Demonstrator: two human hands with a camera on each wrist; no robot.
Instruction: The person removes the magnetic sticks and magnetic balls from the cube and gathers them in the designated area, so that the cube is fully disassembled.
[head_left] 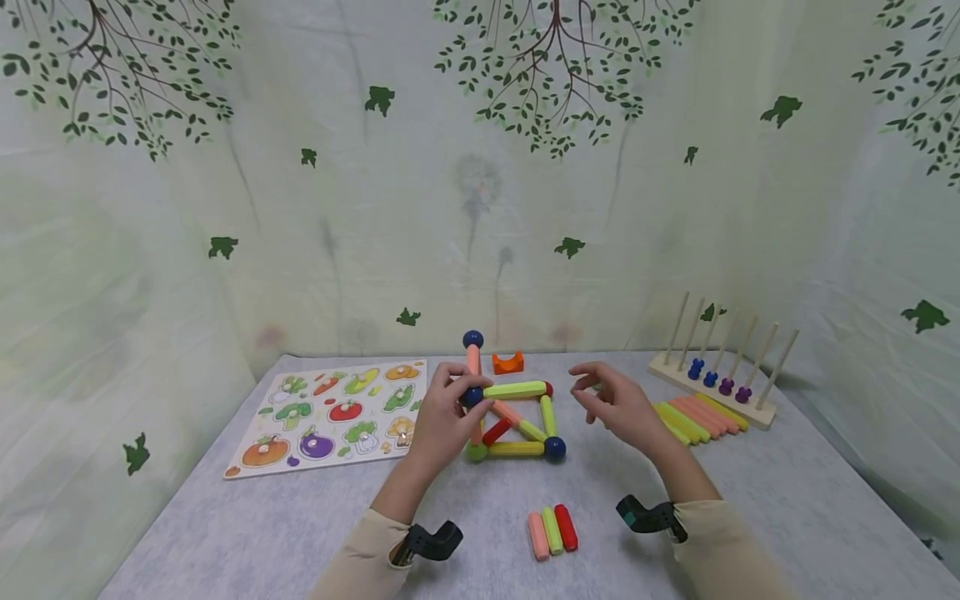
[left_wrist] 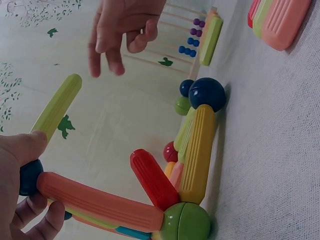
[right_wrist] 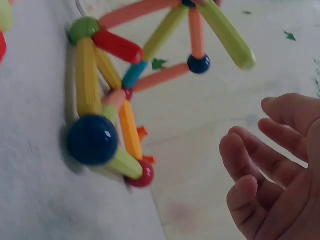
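Note:
A frame of coloured rods and balls stands mid-table, with a yellow rod [head_left: 516,449] along its near base between a green ball [left_wrist: 186,222] and a dark blue ball [head_left: 555,448]. My left hand [head_left: 442,421] pinches another blue ball [left_wrist: 31,177] at the frame's upper corner, its thumb against the yellow-green rod [left_wrist: 57,107] stuck to that ball. This rod's far end is free in both wrist views. A pink rod [left_wrist: 100,200] runs from the held ball to the green one; a red rod [right_wrist: 117,46] juts from the green ball. Right of the frame, my right hand [head_left: 615,404] hovers, fingers loosely bent, holding nothing.
Three loose rods [head_left: 551,532] lie in front. At left is a vegetable puzzle board [head_left: 330,417]; behind the frame, an orange curved block [head_left: 507,362]. A row of rods [head_left: 701,418] and a peg rack [head_left: 761,412] with beads sit at right.

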